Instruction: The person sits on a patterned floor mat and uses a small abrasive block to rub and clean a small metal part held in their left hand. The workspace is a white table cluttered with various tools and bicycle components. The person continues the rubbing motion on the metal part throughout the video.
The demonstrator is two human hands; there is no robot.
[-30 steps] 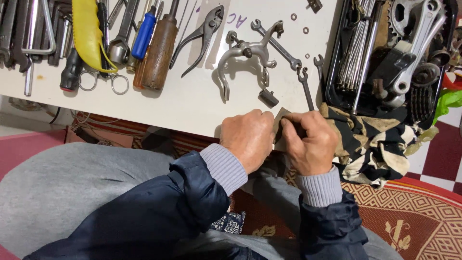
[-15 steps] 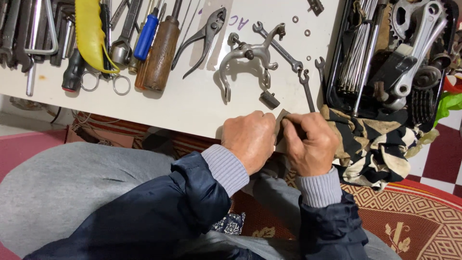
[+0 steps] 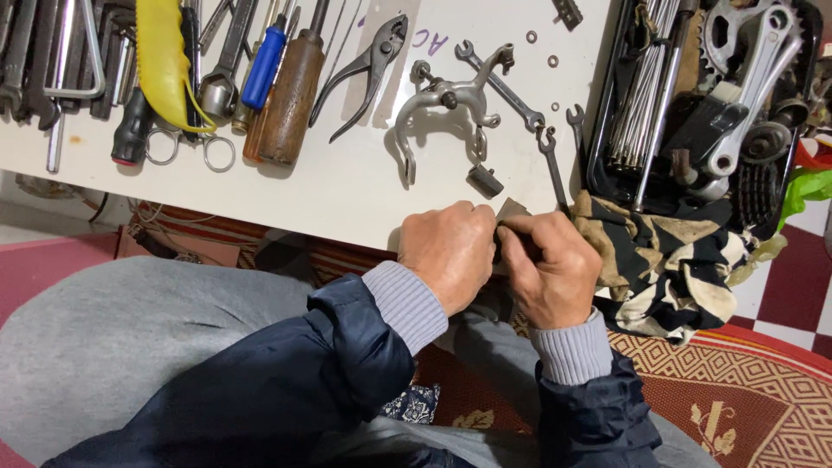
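Left hand [image 3: 451, 251], right hand [image 3: 550, 269] touching, fingers curled.

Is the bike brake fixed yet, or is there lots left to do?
Not yet. The silver brake caliper lies apart on the white board, with a loose brake pad and washers beside it. Both hands, left hand and right hand, pinch a small dark part, too hidden to identify. Putting it together looks undone.

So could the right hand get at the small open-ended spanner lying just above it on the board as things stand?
Probably yes. The spanner lies bare on the white board just beyond the right hand, nothing over it. But that hand and the left hand are both pinching a small part, so it would need to let go first.
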